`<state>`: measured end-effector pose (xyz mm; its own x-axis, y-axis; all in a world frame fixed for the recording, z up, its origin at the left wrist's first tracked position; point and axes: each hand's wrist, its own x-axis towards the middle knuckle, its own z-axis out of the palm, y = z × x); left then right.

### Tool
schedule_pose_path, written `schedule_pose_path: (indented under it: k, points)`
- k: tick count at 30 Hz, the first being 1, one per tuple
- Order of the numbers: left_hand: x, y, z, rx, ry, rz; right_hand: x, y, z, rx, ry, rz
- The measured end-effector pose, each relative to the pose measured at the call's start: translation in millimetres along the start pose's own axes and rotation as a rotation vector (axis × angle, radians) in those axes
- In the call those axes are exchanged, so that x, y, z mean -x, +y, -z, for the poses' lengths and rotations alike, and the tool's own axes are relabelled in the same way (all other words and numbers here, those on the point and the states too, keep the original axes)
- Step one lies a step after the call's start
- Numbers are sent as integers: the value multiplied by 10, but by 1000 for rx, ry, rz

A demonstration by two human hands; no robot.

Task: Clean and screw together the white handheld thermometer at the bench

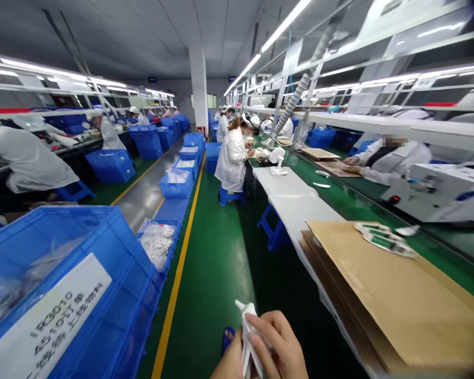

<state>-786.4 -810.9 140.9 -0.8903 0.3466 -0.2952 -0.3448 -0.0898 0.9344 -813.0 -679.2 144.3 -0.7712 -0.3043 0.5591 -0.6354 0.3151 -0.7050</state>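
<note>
A white plastic part (249,309) with a narrow pointed tip is held between my two hands at the bottom of the head view. My left hand (229,359) grips it from the left and below, partly cut off by the frame's edge. The fingers of my right hand (281,342) are bent and press against its right side. Its lower end is split into slim pieces, partly hidden by my fingers. To the right of my hands lies a stack of brown cardboard sheets (402,295), with white and green parts (383,239) on top.
Blue crates (118,226) line the left, one bearing a white paper label (51,321). Beyond them stands a crate of bagged white parts (158,242). A long workbench (288,202) runs along the right, with a white machine (445,192). A seated co-worker (232,155) works ahead.
</note>
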Motion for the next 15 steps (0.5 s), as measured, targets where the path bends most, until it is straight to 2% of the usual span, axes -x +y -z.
schedule_pose_path:
  k: [5, 9, 12, 15]
  points:
    - [-874, 336, 547, 74, 122, 133, -864, 737, -280, -222, 53, -139]
    - [-1327, 605, 916, 101, 200, 134, -1497, 1063, -464, -337, -59, -256]
    - [-1649, 788, 1169, 77, 211, 91, -1904, 1277, -576, -378, -146, -222]
    - [-2063, 998, 1454, 49, 189, 23, -2373, 1630, -707, -354, -193, -165]
